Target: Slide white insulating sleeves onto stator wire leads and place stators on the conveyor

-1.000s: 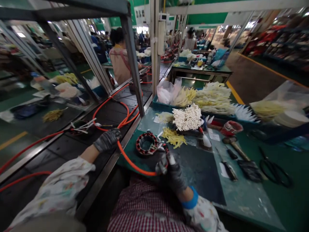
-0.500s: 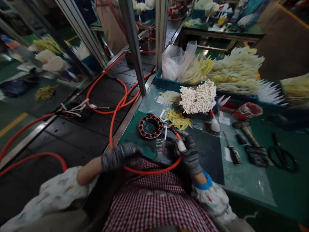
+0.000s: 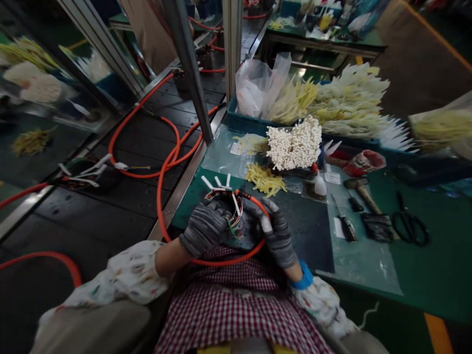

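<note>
My left hand (image 3: 206, 228), in a grey striped glove, closes round the near left side of a motor stator (image 3: 239, 216), a wound ring that is partly hidden by the fingers. Several white sleeved leads (image 3: 218, 183) stick up from its far side, and thin coloured wires hang at the near right. An orange cable (image 3: 254, 200) runs from the stator to my gloved right hand (image 3: 279, 236). That hand is closed on the cable, with a white piece at its fingers. The cable loops round in front of the checked apron.
Yellow sleeving pieces (image 3: 265, 179) and a bundle of white-tipped tubes (image 3: 295, 143) lie behind. To the right are a hammer (image 3: 363, 191), a screwdriver (image 3: 346, 227) and scissors (image 3: 409, 226). A blue bin (image 3: 247, 124) stands at the back. A metal post (image 3: 191, 69) rises by the conveyor (image 3: 143, 196).
My left hand has moved right and taken hold of the stator, which now sits nearer and turned, with its white leads pointing away. My right hand still holds the cable.
</note>
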